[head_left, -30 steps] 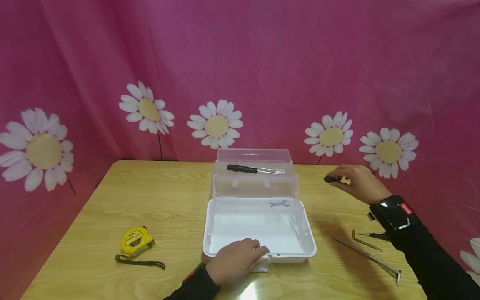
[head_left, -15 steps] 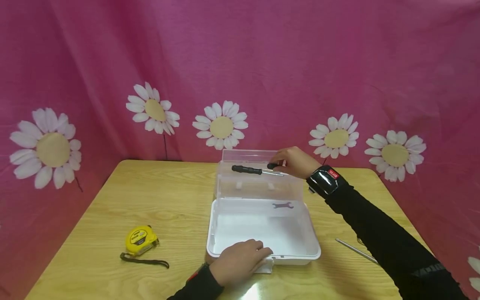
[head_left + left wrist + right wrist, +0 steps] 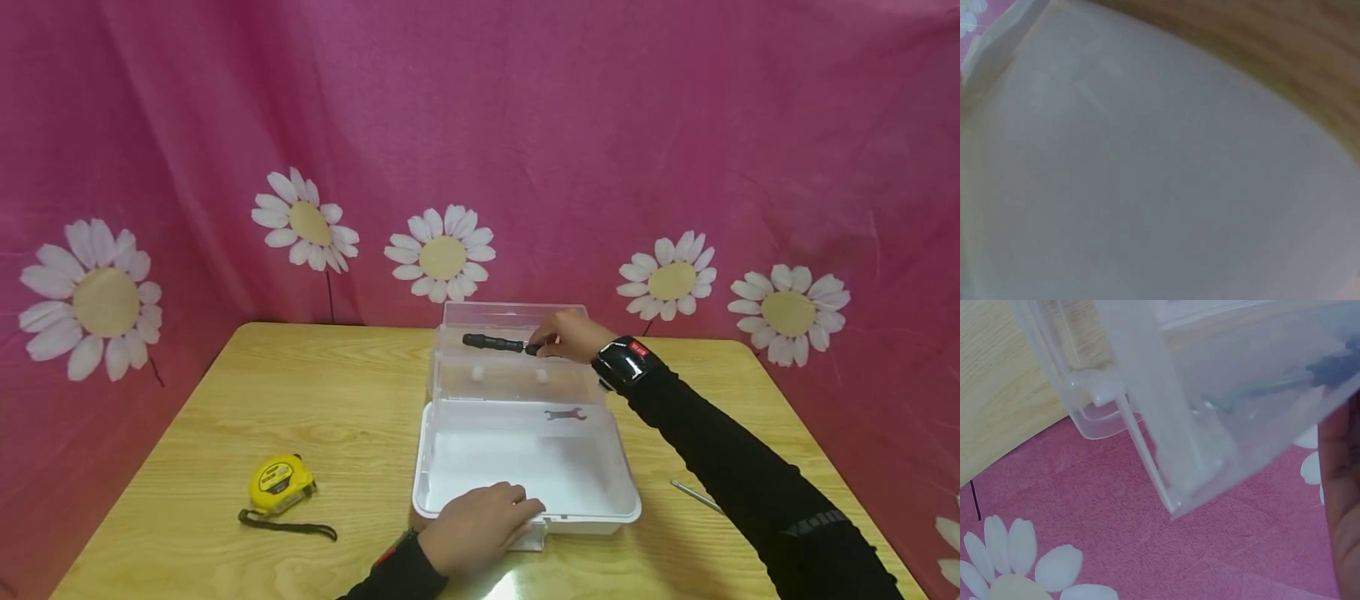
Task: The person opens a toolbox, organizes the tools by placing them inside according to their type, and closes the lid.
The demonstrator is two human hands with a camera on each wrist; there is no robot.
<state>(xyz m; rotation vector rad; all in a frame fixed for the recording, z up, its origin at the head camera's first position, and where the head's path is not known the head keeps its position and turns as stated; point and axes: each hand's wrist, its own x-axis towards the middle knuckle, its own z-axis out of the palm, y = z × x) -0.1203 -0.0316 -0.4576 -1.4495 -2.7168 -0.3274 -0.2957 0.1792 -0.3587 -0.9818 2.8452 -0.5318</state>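
My right hand (image 3: pixel 572 335) pinches a small black piece (image 3: pixel 532 350) at the upper clear tray (image 3: pixel 517 381), beside the black handle of a screwdriver (image 3: pixel 492 342). What extends from that piece is hidden by the fingers. In the right wrist view part of the hand (image 3: pixel 1341 494) shows behind clear plastic (image 3: pixel 1260 347), with a blurred dark handle (image 3: pixel 1335 365) and a thin shaft. My left hand (image 3: pixel 480 525) grips the front rim of the white box (image 3: pixel 630 510) near its clear latch (image 3: pixel 531 537). A flat wrench (image 3: pixel 566 414) appears towards the box's back.
A yellow tape measure (image 3: pixel 281 483) with a black strap (image 3: pixel 288 526) lies left of the box. On the right, a metal rod (image 3: pixel 696 497) runs partly under the right sleeve. A pink flowered cloth (image 3: pixel 555 150) hangs behind the table (image 3: pixel 330 417).
From the right of the box, my right hand has moved left over the upper tray with the black piece and then lowered slightly. The left hand stays at the rim.
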